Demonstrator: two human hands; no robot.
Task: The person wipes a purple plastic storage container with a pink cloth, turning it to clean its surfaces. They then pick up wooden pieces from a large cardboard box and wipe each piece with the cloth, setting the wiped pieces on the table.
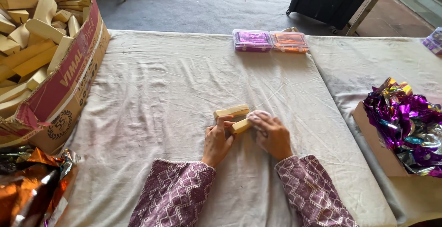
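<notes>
Left hand [217,140]: fingers curled around one end of a small pale wooden block [241,125], just above the cloth-covered desk [152,116].
Right hand [272,135]: pinching the block's other end against a whitish pad [258,115].
Second wooden block [231,111]: lying just beyond both hands.
Far beyond: purple and orange plastic boxes [270,41].

Pale matt wooden blocks [231,111] on wrinkled off-white cloth over the counter [152,116]; glossy purple foil [405,121]; worn brown cardboard box [69,93]; clear shiny plastic boxes [270,41].
</notes>
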